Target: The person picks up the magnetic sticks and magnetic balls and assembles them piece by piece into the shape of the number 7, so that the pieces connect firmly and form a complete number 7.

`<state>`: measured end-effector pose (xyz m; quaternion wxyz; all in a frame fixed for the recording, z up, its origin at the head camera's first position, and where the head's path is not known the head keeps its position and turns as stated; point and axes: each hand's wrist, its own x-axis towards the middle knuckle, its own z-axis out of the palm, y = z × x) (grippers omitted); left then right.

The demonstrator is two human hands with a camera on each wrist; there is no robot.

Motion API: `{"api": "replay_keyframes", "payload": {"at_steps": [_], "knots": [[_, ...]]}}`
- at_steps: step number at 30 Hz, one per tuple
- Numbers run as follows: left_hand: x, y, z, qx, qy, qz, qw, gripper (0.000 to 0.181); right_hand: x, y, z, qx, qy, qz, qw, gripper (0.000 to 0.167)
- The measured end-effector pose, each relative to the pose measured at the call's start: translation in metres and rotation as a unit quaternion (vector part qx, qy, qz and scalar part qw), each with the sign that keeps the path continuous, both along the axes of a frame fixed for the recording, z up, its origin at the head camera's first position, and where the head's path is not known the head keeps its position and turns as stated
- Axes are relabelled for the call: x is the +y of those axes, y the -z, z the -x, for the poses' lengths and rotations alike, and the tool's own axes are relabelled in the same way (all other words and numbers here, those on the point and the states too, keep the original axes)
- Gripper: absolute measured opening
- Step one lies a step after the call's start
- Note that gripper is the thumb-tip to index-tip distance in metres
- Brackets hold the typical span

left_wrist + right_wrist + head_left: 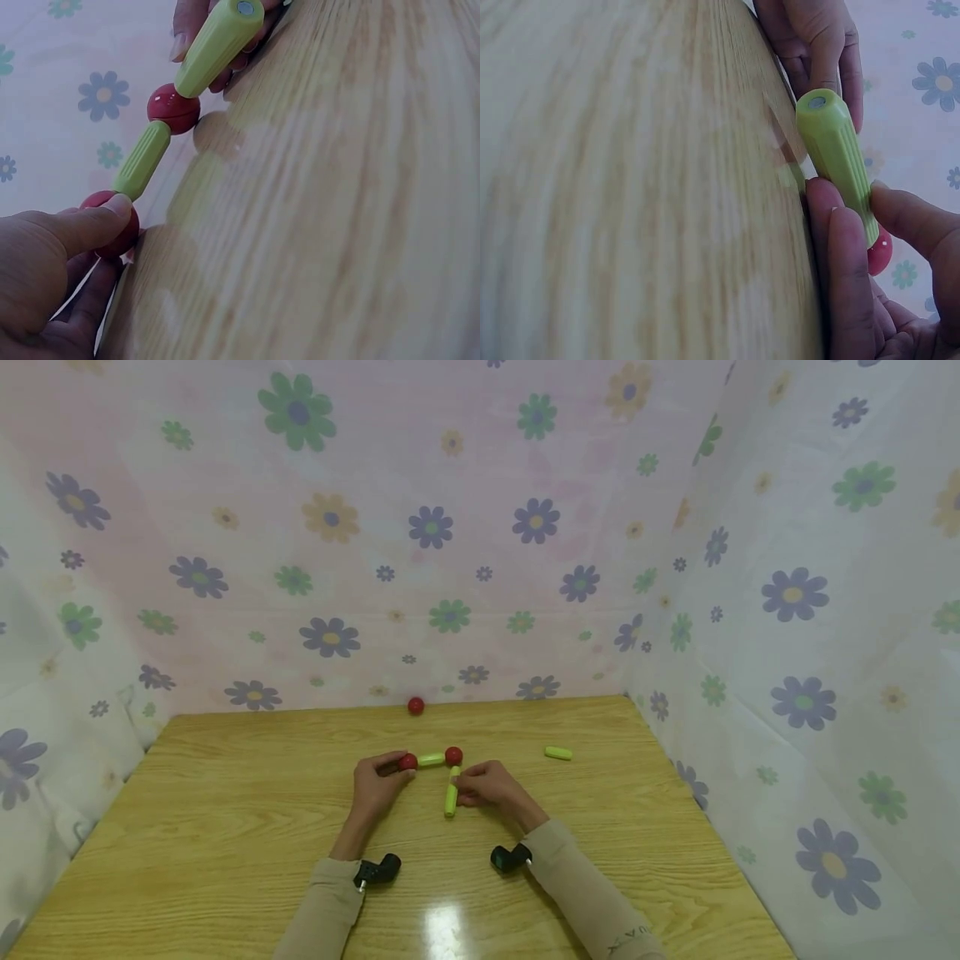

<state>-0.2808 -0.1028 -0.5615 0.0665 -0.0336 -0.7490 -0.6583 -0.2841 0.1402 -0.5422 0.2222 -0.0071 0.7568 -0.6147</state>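
Observation:
My left hand (378, 787) pinches a red ball (112, 225) between thumb and fingers. From that ball a yellow-green ribbed rod (142, 159) runs to another red ball (453, 756), and the three are joined in a line. My right hand (491, 787) pinches a second yellow-green rod (451, 795) from its right side. One end of this rod touches the second ball, at an angle to the first rod. Its free end, towards me, shows a round silver-grey disc (817, 103). In the right wrist view the second ball is mostly hidden behind the rod and fingers.
Another red ball (416, 706) lies at the far edge of the wooden table (225, 827). A loose yellow-green rod (558, 753) lies to the right of my right hand. Flower-patterned cloth (480, 527) stands behind the table and at both sides.

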Motion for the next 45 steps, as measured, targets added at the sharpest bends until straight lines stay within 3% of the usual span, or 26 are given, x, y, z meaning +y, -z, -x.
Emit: {"api": "replay_keyframes", "payload": {"at_steps": [5, 16, 28, 33, 36, 40, 43, 45], "knots": [[0.000, 0.001, 0.001, 0.018, -0.005, 0.025, 0.9995, 0.035, -0.001, 0.002, 0.004, -0.007, 0.002, 0.013, 0.9999, 0.035], [-0.001, 0.000, 0.006, 0.001, 0.000, 0.043, 0.9991, 0.036, -0.004, -0.001, 0.006, -0.017, 0.005, 0.011, 0.9998, 0.036], [-0.011, 0.004, 0.018, 0.016, 0.044, 0.045, 0.9979, 0.038, -0.008, 0.000, 0.012, -0.014, 0.017, -0.001, 0.9998, 0.036], [-0.014, 0.005, 0.021, 0.012, 0.042, 0.050, 0.9978, 0.039, -0.008, -0.001, 0.011, -0.018, 0.019, 0.004, 0.9997, 0.036], [-0.014, 0.005, 0.021, 0.014, 0.040, 0.050, 0.9979, 0.040, -0.008, -0.001, 0.011, -0.019, 0.020, 0.005, 0.9996, 0.037], [-0.011, -0.013, 0.010, 0.009, 0.047, 0.044, 0.9979, 0.041, -0.009, -0.002, 0.012, -0.020, 0.024, 0.004, 0.9995, 0.038], [-0.010, -0.014, 0.007, 0.010, 0.047, 0.042, 0.9980, 0.041, -0.009, -0.003, 0.012, -0.024, 0.027, 0.005, 0.9993, 0.038], [-0.010, -0.003, 0.012, 0.016, 0.040, 0.041, 0.9983, 0.041, -0.009, -0.004, 0.012, -0.023, 0.028, 0.007, 0.9993, 0.038]]}}
